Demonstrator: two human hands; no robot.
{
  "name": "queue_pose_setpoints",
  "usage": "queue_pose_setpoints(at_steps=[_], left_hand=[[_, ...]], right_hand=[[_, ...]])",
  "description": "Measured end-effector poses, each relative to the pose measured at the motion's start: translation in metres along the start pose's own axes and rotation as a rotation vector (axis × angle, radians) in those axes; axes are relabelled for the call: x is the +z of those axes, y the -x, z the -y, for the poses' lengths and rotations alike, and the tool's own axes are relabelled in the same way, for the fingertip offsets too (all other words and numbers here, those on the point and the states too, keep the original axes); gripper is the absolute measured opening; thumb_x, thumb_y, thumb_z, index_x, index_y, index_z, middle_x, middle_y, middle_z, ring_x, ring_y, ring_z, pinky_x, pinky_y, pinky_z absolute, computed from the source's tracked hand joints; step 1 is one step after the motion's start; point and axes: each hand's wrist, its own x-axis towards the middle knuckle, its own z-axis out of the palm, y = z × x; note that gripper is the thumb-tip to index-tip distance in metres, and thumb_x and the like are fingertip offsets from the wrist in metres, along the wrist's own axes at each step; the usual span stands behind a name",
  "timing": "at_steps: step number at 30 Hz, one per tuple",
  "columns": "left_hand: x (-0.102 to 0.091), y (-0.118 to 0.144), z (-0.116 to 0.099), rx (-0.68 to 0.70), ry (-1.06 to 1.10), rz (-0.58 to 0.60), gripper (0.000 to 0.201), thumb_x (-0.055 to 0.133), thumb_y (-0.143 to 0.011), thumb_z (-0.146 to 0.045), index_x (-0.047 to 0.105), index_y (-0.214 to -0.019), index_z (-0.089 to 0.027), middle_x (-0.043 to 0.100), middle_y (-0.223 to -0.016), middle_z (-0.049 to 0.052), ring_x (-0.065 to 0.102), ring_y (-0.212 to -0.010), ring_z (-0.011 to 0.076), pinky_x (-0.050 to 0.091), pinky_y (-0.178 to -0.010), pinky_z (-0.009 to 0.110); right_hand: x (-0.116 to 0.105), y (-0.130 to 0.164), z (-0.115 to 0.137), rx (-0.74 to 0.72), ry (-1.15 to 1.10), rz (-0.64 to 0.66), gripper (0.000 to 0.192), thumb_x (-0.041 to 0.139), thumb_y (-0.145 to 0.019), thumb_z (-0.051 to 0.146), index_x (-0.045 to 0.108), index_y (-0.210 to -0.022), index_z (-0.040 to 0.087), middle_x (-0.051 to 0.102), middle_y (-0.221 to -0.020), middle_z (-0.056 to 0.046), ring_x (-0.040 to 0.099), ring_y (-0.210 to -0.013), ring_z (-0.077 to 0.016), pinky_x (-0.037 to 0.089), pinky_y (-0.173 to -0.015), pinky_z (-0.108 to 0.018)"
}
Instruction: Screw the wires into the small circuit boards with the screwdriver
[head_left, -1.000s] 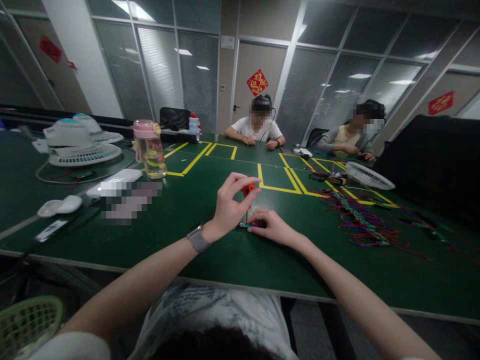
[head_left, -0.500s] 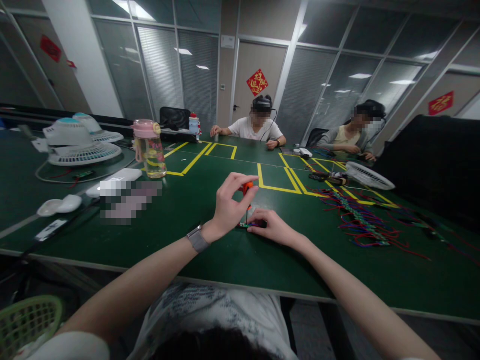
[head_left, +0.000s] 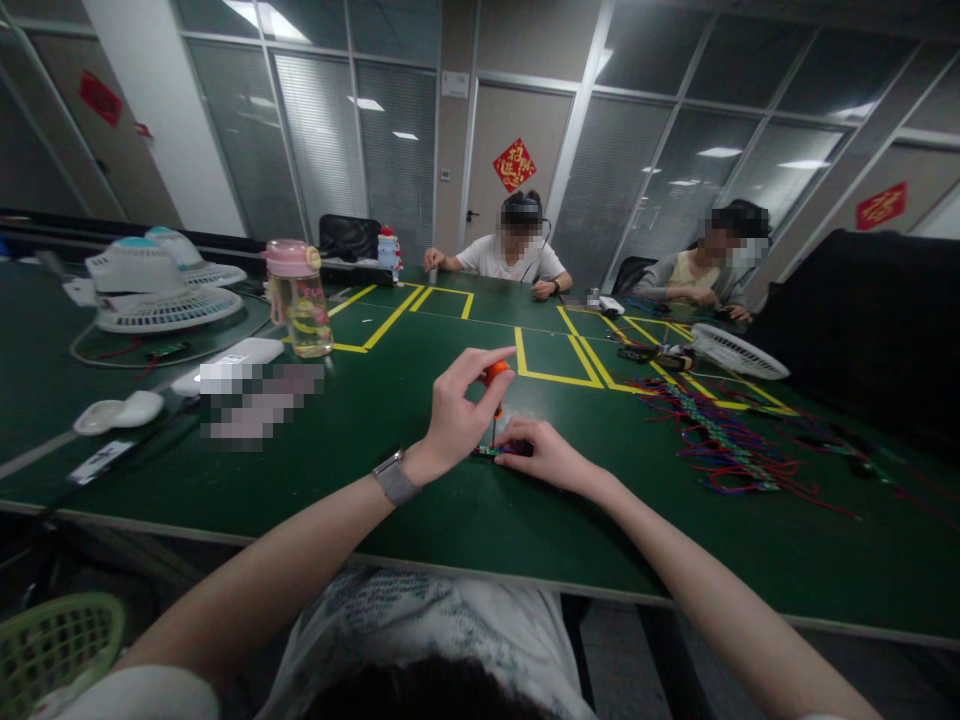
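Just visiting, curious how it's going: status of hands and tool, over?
Left hand grips orange screwdriver, pointing down. Right hand holds small circuit board. That hand partly hides the board.

A pink-lidded bottle (head_left: pixel 304 318) stands near white fans (head_left: pixel 142 270); a red diamond sign (head_left: pixel 514 165) hangs on the door (head_left: pixel 517 112).

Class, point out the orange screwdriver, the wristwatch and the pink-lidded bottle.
Orange screwdriver (head_left: pixel 496 371), head view: its handle.
Wristwatch (head_left: pixel 400 484), head view: its grey band.
Pink-lidded bottle (head_left: pixel 301 315), head view: its clear body.
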Motion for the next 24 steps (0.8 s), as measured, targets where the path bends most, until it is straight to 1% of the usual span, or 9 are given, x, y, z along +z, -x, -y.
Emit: queue_pose_setpoints(at_steps=[2,4,7,10,12,14,18,21,24], left_hand=[[-0.0011,-0.001,-0.0011,0.048,-0.078,-0.035,0.014,0.063,-0.087,-0.022,0.068,-0.099,-0.02,0.059,-0.086,0.002,0.057,-0.08,0.0123,0.048,-0.073,0.026],[-0.0019,-0.0008,-0.001,0.059,-0.105,-0.046,0.014,0.061,-0.088,-0.024,0.069,-0.098,-0.02,0.055,-0.087,0.002,0.055,-0.083,0.0132,0.048,-0.075,0.027],[-0.0018,0.0013,0.0007,0.02,-0.031,-0.001,0.026,0.046,-0.095,-0.022,0.066,-0.112,-0.021,0.058,-0.103,0.006,0.058,-0.094,0.0146,0.049,-0.081,0.029],[-0.0004,0.0028,0.0018,-0.042,0.086,0.031,0.032,0.04,-0.097,-0.02,0.059,-0.123,-0.022,0.061,-0.112,0.008,0.062,-0.094,0.0138,0.051,-0.08,0.028],[0.0003,0.0024,0.0015,-0.048,0.088,0.016,0.029,0.044,-0.096,-0.02,0.059,-0.122,-0.021,0.064,-0.107,0.007,0.063,-0.09,0.0133,0.052,-0.077,0.027],[0.0002,0.0011,0.0005,-0.007,0.023,-0.01,0.024,0.052,-0.093,-0.02,0.063,-0.114,-0.021,0.064,-0.098,0.005,0.061,-0.087,0.013,0.051,-0.075,0.026],[-0.0012,-0.0009,-0.0009,0.063,-0.105,-0.05,0.014,0.063,-0.086,-0.024,0.069,-0.098,-0.02,0.056,-0.087,0.002,0.055,-0.08,0.0126,0.049,-0.073,0.026],[-0.0016,0.0002,0.0003,0.031,-0.083,-0.017,0.022,0.05,-0.093,-0.025,0.068,-0.107,-0.022,0.057,-0.096,0.005,0.057,-0.091,0.0149,0.049,-0.08,0.029],[-0.0004,0.0021,0.0021,-0.029,0.05,0.042,0.033,0.038,-0.098,-0.022,0.059,-0.123,-0.023,0.061,-0.112,0.007,0.061,-0.095,0.0147,0.051,-0.083,0.031]], right_hand=[[-0.0003,0.0,0.0011,0.006,-0.003,0.002,0.017,0.068,-0.08,0.024,0.073,-0.093,0.014,0.061,-0.082,-0.004,0.053,-0.068,-0.0131,0.043,-0.065,-0.026],[-0.0006,0.0001,0.0019,0.008,-0.01,0.005,0.017,0.068,-0.08,0.024,0.072,-0.094,0.014,0.061,-0.083,-0.004,0.053,-0.067,-0.0129,0.043,-0.065,-0.026],[-0.0006,0.0001,0.0019,0.005,-0.013,0.005,0.017,0.068,-0.08,0.024,0.073,-0.094,0.014,0.062,-0.083,-0.004,0.053,-0.068,-0.013,0.043,-0.065,-0.026],[-0.0004,0.0001,0.0014,0.008,-0.009,0.001,0.018,0.068,-0.08,0.024,0.073,-0.094,0.013,0.062,-0.082,-0.004,0.053,-0.067,-0.013,0.043,-0.065,-0.026],[-0.0005,0.0002,0.0014,0.012,-0.008,0.003,0.018,0.068,-0.08,0.024,0.072,-0.094,0.014,0.062,-0.083,-0.005,0.053,-0.068,-0.0132,0.043,-0.065,-0.026],[-0.0007,0.0002,0.002,0.015,-0.008,0.006,0.018,0.068,-0.08,0.024,0.072,-0.094,0.014,0.063,-0.084,-0.005,0.055,-0.07,-0.0136,0.044,-0.065,-0.026],[-0.0013,0.0003,0.0038,0.019,-0.005,0.003,0.017,0.068,-0.08,0.025,0.072,-0.094,0.015,0.063,-0.084,-0.005,0.056,-0.072,-0.0144,0.044,-0.066,-0.026],[-0.0018,0.0004,0.0042,0.017,-0.002,0.004,0.017,0.068,-0.08,0.025,0.072,-0.094,0.015,0.063,-0.084,-0.004,0.055,-0.07,-0.0138,0.045,-0.066,-0.026],[-0.002,0.0004,0.0033,0.008,-0.008,0.007,0.017,0.068,-0.081,0.026,0.072,-0.094,0.016,0.064,-0.085,-0.005,0.056,-0.071,-0.0141,0.045,-0.067,-0.026]])
